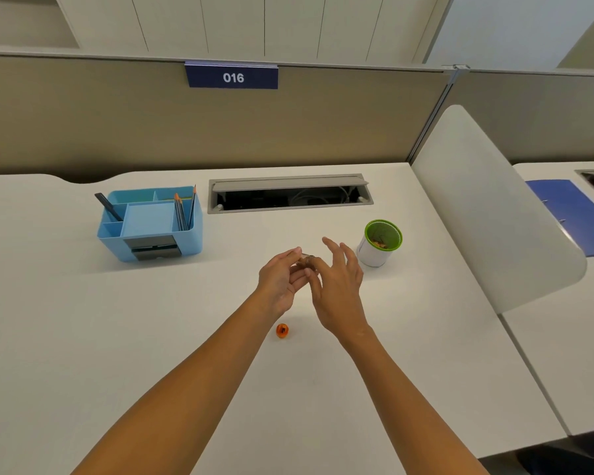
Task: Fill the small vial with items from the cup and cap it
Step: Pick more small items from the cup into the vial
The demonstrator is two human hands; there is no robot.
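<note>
Above the middle of the white desk (117,337), my left hand (282,279) holds a small clear vial (306,260) by its fingertips. My right hand (340,286) is right beside it, thumb and forefinger at the vial's mouth and the other fingers spread; whether it pinches an item is too small to tell. The white cup with a green rim (379,243) stands to the right of my hands, with small brownish items inside. An orange cap (282,330) lies on the desk below my hands, between my forearms.
A blue desk organiser (150,222) with pencils stands at the back left. An open cable tray (288,193) is set into the desk behind my hands. A white curved divider (494,214) bounds the right side, with a blue folder (573,214) beyond it.
</note>
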